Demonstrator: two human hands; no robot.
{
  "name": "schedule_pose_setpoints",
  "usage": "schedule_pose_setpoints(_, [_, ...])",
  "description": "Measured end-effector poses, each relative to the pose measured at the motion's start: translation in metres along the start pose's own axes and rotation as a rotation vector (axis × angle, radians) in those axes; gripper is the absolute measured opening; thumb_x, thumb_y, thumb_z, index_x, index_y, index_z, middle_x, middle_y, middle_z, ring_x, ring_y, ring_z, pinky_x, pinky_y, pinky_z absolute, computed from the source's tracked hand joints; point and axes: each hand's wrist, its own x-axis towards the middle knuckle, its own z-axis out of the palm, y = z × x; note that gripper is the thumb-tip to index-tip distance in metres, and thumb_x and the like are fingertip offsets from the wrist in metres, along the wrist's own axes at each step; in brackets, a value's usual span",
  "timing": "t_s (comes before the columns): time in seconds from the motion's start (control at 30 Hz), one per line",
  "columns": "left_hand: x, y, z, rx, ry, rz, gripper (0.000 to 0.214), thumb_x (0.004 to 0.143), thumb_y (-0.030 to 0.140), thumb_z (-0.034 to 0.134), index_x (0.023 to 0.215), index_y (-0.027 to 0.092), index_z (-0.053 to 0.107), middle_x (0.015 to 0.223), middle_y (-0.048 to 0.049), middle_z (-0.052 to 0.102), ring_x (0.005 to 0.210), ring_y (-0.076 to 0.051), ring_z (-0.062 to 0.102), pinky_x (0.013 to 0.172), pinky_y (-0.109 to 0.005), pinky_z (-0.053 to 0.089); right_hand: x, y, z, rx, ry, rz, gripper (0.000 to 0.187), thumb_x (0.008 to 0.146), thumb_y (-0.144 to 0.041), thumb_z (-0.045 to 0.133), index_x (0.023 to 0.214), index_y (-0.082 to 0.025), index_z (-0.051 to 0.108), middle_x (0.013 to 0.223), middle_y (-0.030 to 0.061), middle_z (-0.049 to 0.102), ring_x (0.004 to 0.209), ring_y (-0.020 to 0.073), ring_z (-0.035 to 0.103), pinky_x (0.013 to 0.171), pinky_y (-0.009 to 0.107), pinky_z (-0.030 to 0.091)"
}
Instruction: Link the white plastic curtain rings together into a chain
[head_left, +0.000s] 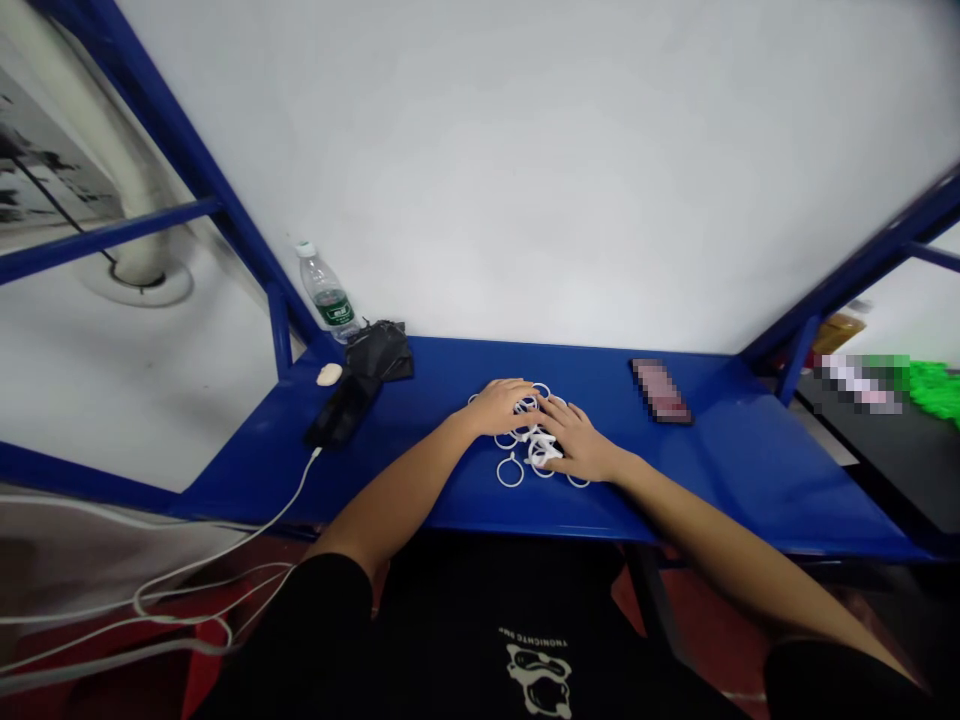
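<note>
Several thin white rings [511,472] with small tabs lie in a loose pile near the middle of the blue tabletop. Over the pile's left and far side rests my left hand [501,406], palm down with fingers stretched to the right. My right hand [581,444] spreads across the right side, its thumb low among the rings and its fingers pointing away from me. The two hands come close together at the fingertips and partly hide the pile. One ring lies apart from the heap at its near left edge, and others peek out around my hands.
A blue metal-framed table [697,490] stands against a white wall. At its left are a water bottle [330,295], a crumpled black bag [380,350], a small pale case [328,375] and a black device [341,408] with a white cable [289,505]. A phone [661,391] lies right.
</note>
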Motion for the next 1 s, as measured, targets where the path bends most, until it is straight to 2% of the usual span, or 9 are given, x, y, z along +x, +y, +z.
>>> schedule_pose_setpoints(0.17, [0.002, -0.006, -0.002, -0.015, 0.075, -0.053, 0.055, 0.102, 0.063, 0.059, 0.14, 0.025, 0.069, 0.154, -0.0094, 0.064, 0.146, -0.029, 0.056, 0.125, -0.047, 0.041, 0.022, 0.006, 0.005, 0.018, 0.063, 0.025, 0.094, 0.095, -0.075, 0.063, 0.171, -0.032, 0.031, 0.179, 0.0163, 0.026, 0.162, 0.0483, 0.026, 0.124, 0.077, 0.025])
schedule_pose_setpoints(0.3, [0.005, -0.007, 0.001, 0.016, 0.144, -0.151, 0.049, 0.104, 0.058, 0.059, 0.137, 0.024, 0.072, 0.152, -0.0092, 0.065, 0.145, -0.029, 0.057, 0.125, -0.047, 0.042, 0.044, 0.016, 0.0, 0.047, 0.125, -0.038, 0.097, 0.085, -0.072, 0.078, 0.164, -0.025, 0.047, 0.168, 0.0215, 0.045, 0.155, 0.0465, 0.041, 0.122, 0.07, 0.034])
schedule_pose_setpoints(0.4, [0.007, -0.009, 0.002, 0.008, 0.195, -0.19, 0.043, 0.106, 0.054, 0.057, 0.133, 0.024, 0.074, 0.15, -0.0088, 0.067, 0.143, -0.029, 0.058, 0.124, -0.048, 0.042, 0.061, 0.021, -0.008, 0.073, 0.159, -0.132, 0.077, 0.09, -0.063, 0.077, 0.153, -0.022, 0.06, 0.153, 0.0204, 0.062, 0.139, 0.0391, 0.06, 0.117, 0.059, 0.046])
schedule_pose_setpoints(0.47, [0.007, -0.01, 0.002, -0.009, 0.235, -0.199, 0.039, 0.106, 0.05, 0.057, 0.129, 0.025, 0.075, 0.144, -0.0079, 0.07, 0.138, -0.028, 0.062, 0.122, -0.047, 0.044, 0.069, 0.023, -0.012, 0.071, 0.187, -0.173, 0.065, 0.094, -0.058, 0.074, 0.147, -0.02, 0.066, 0.148, 0.0201, 0.066, 0.134, 0.0368, 0.064, 0.115, 0.055, 0.05])
schedule_pose_setpoints(0.57, [0.008, -0.011, 0.003, -0.023, 0.301, -0.207, 0.032, 0.105, 0.047, 0.061, 0.121, 0.026, 0.078, 0.133, -0.006, 0.076, 0.128, -0.027, 0.068, 0.117, -0.047, 0.047, 0.07, 0.024, -0.012, 0.049, 0.251, -0.175, 0.057, 0.097, -0.054, 0.071, 0.143, -0.019, 0.069, 0.147, 0.0208, 0.067, 0.134, 0.0372, 0.065, 0.114, 0.056, 0.051])
schedule_pose_setpoints(0.73, [0.008, -0.01, 0.006, -0.001, 0.366, -0.226, 0.022, 0.101, 0.043, 0.068, 0.106, 0.026, 0.081, 0.12, -0.0051, 0.081, 0.117, -0.028, 0.072, 0.111, -0.048, 0.049, 0.057, 0.03, -0.012, 0.102, 0.318, -0.156, 0.047, 0.102, -0.049, 0.064, 0.139, -0.021, 0.071, 0.142, 0.0189, 0.07, 0.13, 0.0351, 0.068, 0.111, 0.056, 0.053])
schedule_pose_setpoints(0.83, [0.008, -0.01, 0.007, -0.004, 0.376, -0.212, 0.019, 0.101, 0.039, 0.069, 0.106, 0.025, 0.081, 0.117, -0.0047, 0.082, 0.113, -0.027, 0.073, 0.108, -0.046, 0.05, 0.054, 0.034, -0.015, 0.174, 0.34, -0.131, 0.04, 0.106, -0.042, 0.056, 0.137, -0.022, 0.072, 0.131, 0.0151, 0.077, 0.121, 0.0315, 0.072, 0.108, 0.053, 0.054])
schedule_pose_setpoints(1.0, [0.007, -0.01, 0.006, 0.006, 0.376, -0.217, 0.021, 0.102, 0.037, 0.069, 0.113, 0.023, 0.08, 0.117, -0.0056, 0.082, 0.112, -0.026, 0.074, 0.107, -0.044, 0.052, 0.058, 0.034, -0.017, 0.21, 0.413, -0.118, 0.033, 0.105, -0.031, 0.051, 0.124, -0.022, 0.076, 0.122, 0.0114, 0.08, 0.114, 0.0281, 0.073, 0.105, 0.051, 0.054])
